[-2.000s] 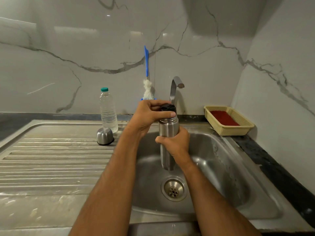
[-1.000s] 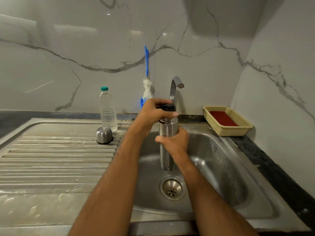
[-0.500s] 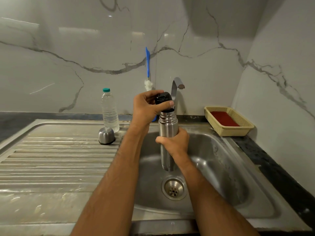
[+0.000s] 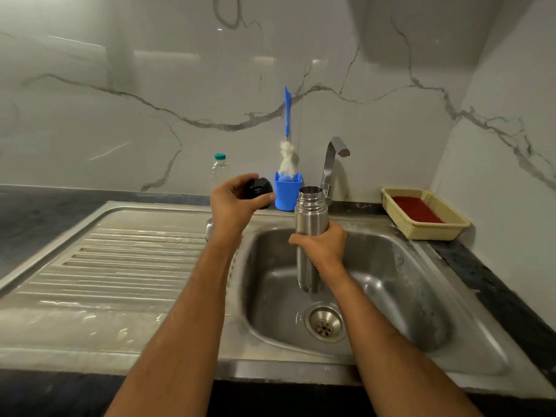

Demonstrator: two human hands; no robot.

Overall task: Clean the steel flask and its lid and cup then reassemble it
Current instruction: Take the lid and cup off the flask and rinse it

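We grip the upright, open-mouthed steel flask (image 4: 310, 218) in our right hand (image 4: 322, 248); our left hand (image 4: 233, 206) fingers curl round its black lid (image 4: 258, 188).

cup (image 4: 209, 227): mostly behind left wrist | water bottle (image 4: 220, 170): lower part hidden

Open flask (image 4: 311, 218) mouth: free room above; faucet (image 4: 332, 164) stands at 1 o'clock, blue brush holder (image 4: 287, 192) at 10 o'clock, lid (image 4: 258, 189) in left hand (image 4: 236, 207) at 9 o'clock.

Brushed steel flask (image 4: 310, 218); black plastic lid (image 4: 258, 188); glossy marble wall (image 4: 150, 85).
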